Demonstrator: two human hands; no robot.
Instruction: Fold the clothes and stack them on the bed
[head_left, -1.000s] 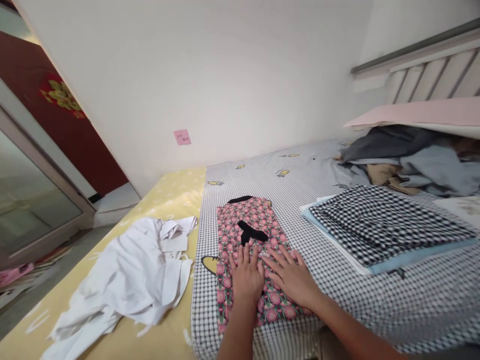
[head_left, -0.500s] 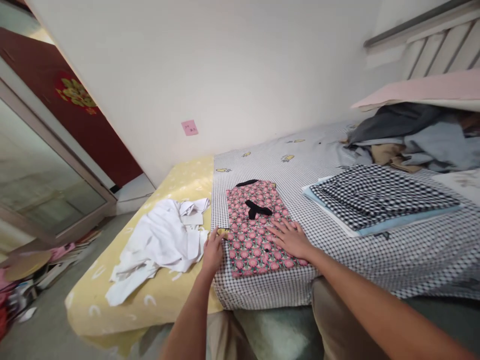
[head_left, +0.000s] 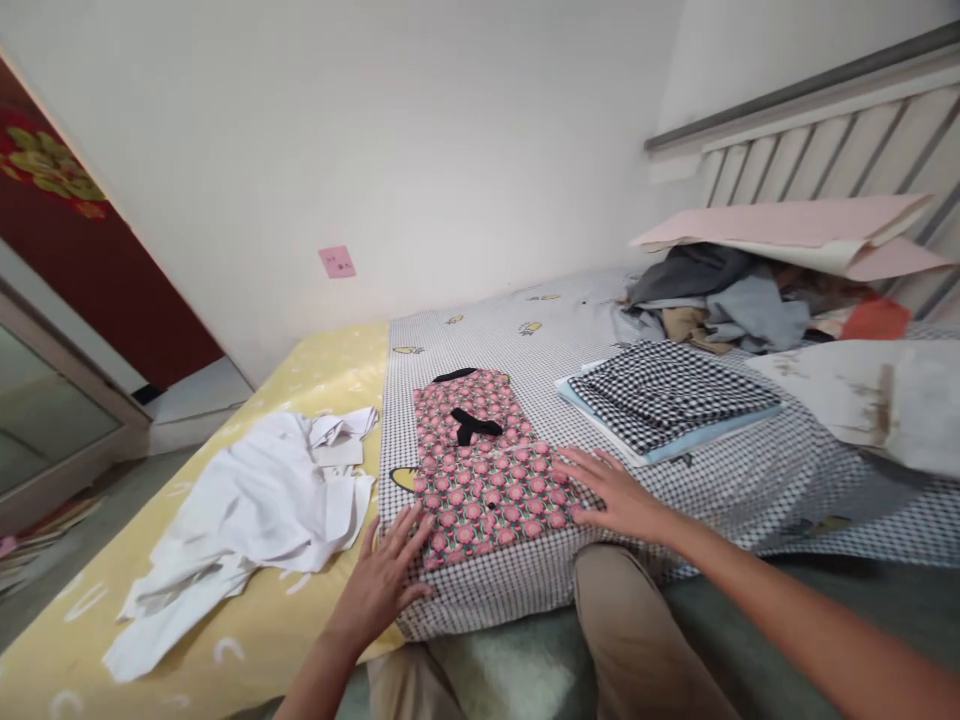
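Note:
A pink flowered garment point(head_left: 502, 480) lies folded into a flat rectangle on the checked bedsheet point(head_left: 480, 600). A black trim or strap point(head_left: 474, 425) shows on its upper half, with a black edge at the far end. My left hand point(head_left: 386, 575) is at the garment's near left corner, fingers spread and holding nothing. At its right edge rests my right hand point(head_left: 615, 492), also spread, with the fingertips touching or just over the cloth. Left of the garment, a crumpled white garment point(head_left: 255, 500) lies on the yellow bedsheet point(head_left: 330, 355).
To the right lies a flat folded stack topped by black-and-white checked cloth point(head_left: 667, 395). Behind it, a heap of grey clothes point(head_left: 720, 290) sits under a pink sheet point(head_left: 780, 225). A stained white cloth or bag point(head_left: 892, 400) is at far right. The wall point(head_left: 480, 150) stands behind the bed.
My left hand has moved down to the garment's near left corner. My right hand has slid outward from the garment's surface to its right edge. The view has turned rightward.

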